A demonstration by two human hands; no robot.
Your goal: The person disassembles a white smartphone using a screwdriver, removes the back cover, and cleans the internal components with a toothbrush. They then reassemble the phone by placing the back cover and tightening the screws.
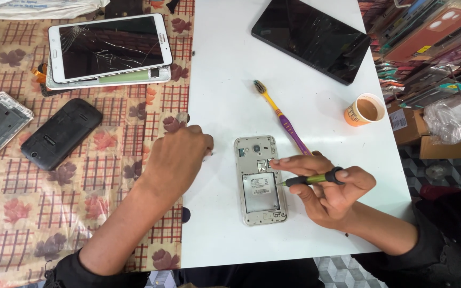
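The work surface is a white board [225,80] laid over a table with a flowered, checked cloth [22,213], and shelves of packaged goods stand at the right edge. Nearest to the person, the right hand [329,189] grips a small screwdriver [313,179] with a green and black handle, its tip touching the open back of a phone [260,178] that lies face down in the middle of the board. The back cover and the battery are already off, because the empty battery bay shows; the inner frame is still in place, so I judge the opening is only partly done and the screws remain. The left hand [177,157] rests at the board's left edge as a closed fist; I cannot tell if it holds something. Just beyond the phone lies a yellow and purple toothbrush [281,117], then a paper cup [365,109] with a brown drink. Farther away are a dark tablet [310,37], a cracked white tablet [108,48] and a black phone [61,133].
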